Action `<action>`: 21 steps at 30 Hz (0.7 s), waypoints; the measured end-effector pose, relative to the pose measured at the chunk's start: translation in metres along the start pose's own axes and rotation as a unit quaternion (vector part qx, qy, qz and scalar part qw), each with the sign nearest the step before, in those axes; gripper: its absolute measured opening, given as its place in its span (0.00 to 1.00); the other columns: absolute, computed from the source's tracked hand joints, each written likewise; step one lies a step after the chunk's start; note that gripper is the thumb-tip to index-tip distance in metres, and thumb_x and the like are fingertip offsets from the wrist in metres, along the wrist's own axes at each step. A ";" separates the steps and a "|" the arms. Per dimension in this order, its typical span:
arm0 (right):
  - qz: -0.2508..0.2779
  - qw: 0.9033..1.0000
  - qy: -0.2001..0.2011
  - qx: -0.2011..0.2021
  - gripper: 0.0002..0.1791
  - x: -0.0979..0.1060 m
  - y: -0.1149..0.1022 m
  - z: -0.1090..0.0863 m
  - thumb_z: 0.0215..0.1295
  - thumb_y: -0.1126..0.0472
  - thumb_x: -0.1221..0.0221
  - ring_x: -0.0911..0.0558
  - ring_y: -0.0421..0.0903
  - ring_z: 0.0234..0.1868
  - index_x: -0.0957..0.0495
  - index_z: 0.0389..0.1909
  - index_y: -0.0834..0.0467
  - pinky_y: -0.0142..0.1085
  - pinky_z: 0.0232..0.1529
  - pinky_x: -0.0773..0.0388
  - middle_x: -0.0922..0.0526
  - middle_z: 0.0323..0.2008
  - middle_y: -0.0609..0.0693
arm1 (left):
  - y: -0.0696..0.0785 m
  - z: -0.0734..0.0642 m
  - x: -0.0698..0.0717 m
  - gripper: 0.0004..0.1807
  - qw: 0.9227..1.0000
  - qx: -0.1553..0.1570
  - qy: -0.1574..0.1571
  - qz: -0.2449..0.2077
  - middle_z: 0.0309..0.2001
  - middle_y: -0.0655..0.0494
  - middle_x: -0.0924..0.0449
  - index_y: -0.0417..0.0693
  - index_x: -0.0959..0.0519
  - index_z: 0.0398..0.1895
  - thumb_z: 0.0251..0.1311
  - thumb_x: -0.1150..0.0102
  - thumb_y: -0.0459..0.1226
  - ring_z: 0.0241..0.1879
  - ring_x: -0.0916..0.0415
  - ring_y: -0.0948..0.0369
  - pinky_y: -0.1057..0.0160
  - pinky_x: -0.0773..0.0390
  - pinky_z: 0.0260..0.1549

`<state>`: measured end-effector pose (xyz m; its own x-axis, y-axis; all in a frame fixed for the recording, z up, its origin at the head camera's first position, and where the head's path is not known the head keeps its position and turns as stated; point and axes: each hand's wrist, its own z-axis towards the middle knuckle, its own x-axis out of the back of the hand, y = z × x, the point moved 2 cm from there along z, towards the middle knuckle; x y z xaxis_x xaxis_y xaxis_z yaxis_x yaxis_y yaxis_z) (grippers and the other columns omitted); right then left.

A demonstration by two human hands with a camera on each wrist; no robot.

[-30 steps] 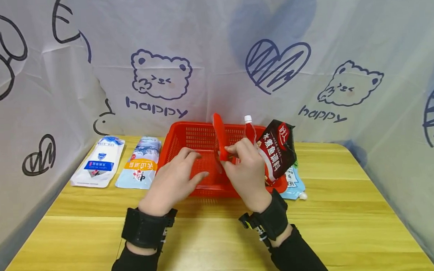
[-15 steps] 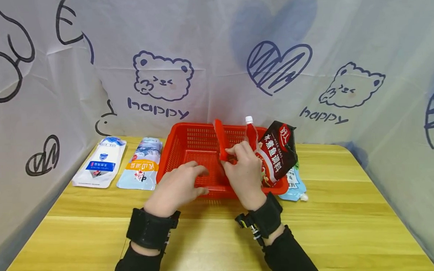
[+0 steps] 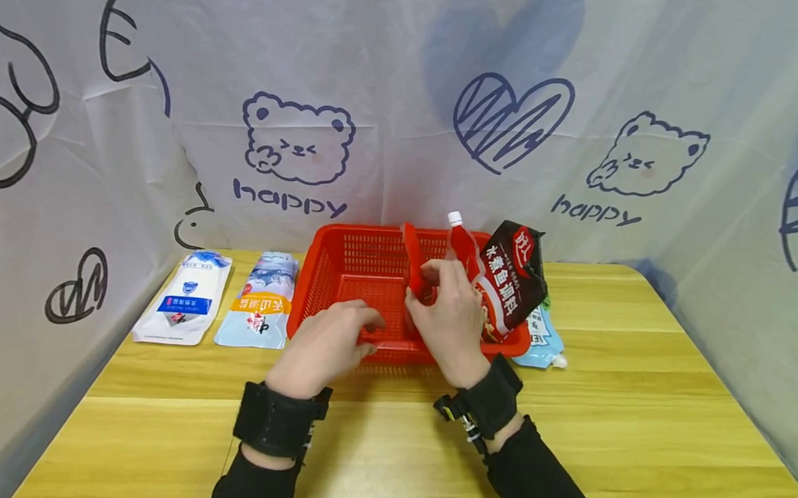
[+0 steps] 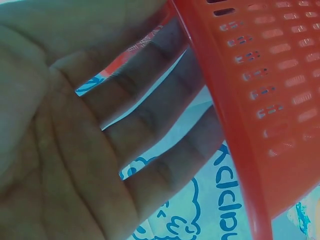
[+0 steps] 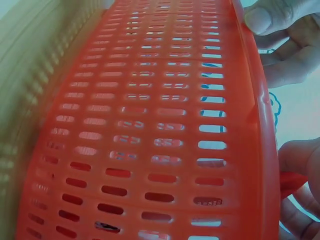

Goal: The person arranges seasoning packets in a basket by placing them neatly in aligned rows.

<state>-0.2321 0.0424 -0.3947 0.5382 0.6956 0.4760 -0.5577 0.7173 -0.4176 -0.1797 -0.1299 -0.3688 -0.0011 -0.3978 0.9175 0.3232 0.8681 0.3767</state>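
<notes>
In the head view, my right hand (image 3: 449,320) pinches the near edge of a red packet (image 3: 412,259), which stands edge-on inside the red plastic basket (image 3: 373,259). The right wrist view has a red corner of the packet (image 5: 292,184) between thumb and finger, just past the basket rim. My left hand (image 3: 326,347) hovers over the basket's front left part, fingers loosely bent and holding nothing; its palm and spread fingers (image 4: 145,120) show beside the basket wall in the left wrist view. The packet's printed face is hidden.
A black and red seasoning bag (image 3: 508,278) leans in the basket's right end beside a white-capped red pouch (image 3: 463,247). Light blue packaging (image 3: 541,343) lies right of the basket. Two salt pouches, one white (image 3: 183,297) and one blue-orange (image 3: 258,301), lie to the left.
The red packet's top has sunk lower in the basket and shifted slightly right with my right hand. My left hand has come slightly lower, its fingers more bent.
</notes>
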 end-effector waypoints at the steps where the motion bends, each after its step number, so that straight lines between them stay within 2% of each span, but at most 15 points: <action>1: 0.000 1.000 -0.002 -0.002 0.21 0.000 0.000 0.000 0.55 0.64 0.24 0.16 0.53 0.36 0.22 0.47 0.61 0.44 0.33 0.16 0.17 0.41 0.56 | 0.000 0.000 0.000 0.16 1.000 0.001 -0.001 -0.001 0.44 0.57 0.15 0.50 0.12 0.48 0.56 0.23 0.33 0.43 0.19 0.57 0.54 0.15 0.46; 7: 0.008 0.999 -0.030 -0.020 0.24 0.007 0.000 -0.004 0.58 0.63 0.26 0.18 0.54 0.40 0.24 0.52 0.61 0.47 0.37 0.18 0.18 0.46 0.58 | 0.001 0.000 0.000 0.16 1.000 0.002 -0.004 -0.003 0.44 0.57 0.14 0.50 0.12 0.49 0.57 0.23 0.33 0.44 0.19 0.56 0.54 0.15 0.47; 10: 0.024 0.998 -0.050 -0.027 0.25 0.014 0.000 -0.007 0.60 0.63 0.27 0.18 0.56 0.45 0.25 0.55 0.61 0.47 0.42 0.16 0.19 0.50 0.58 | 0.002 0.000 0.000 0.16 1.000 -0.003 -0.006 -0.003 0.44 0.56 0.14 0.49 0.12 0.48 0.57 0.23 0.33 0.43 0.19 0.57 0.54 0.15 0.47; 13: 0.048 0.997 -0.057 -0.025 0.25 0.023 -0.003 -0.009 0.62 0.63 0.28 0.17 0.57 0.47 0.26 0.57 0.62 0.46 0.43 0.14 0.20 0.51 0.58 | 0.002 0.001 0.000 0.14 1.000 -0.009 -0.008 -0.003 0.42 0.56 0.14 0.49 0.11 0.47 0.57 0.23 0.32 0.42 0.19 0.57 0.55 0.15 0.46; 21: 0.107 0.994 -0.017 0.012 0.24 0.065 -0.006 -0.004 0.62 0.66 0.29 0.17 0.53 0.50 0.25 0.57 0.65 0.45 0.41 0.12 0.20 0.51 0.59 | 0.002 0.001 -0.001 0.10 1.000 -0.001 -0.022 -0.014 0.40 0.59 0.15 0.52 0.10 0.42 0.59 0.25 0.32 0.41 0.21 0.58 0.56 0.16 0.42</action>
<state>-0.1910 0.0833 -0.3638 0.3840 0.8299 0.4046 -0.6722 0.5517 -0.4937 -0.1800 -0.1273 -0.3688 -0.0514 -0.4090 0.9111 0.3243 0.8560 0.4026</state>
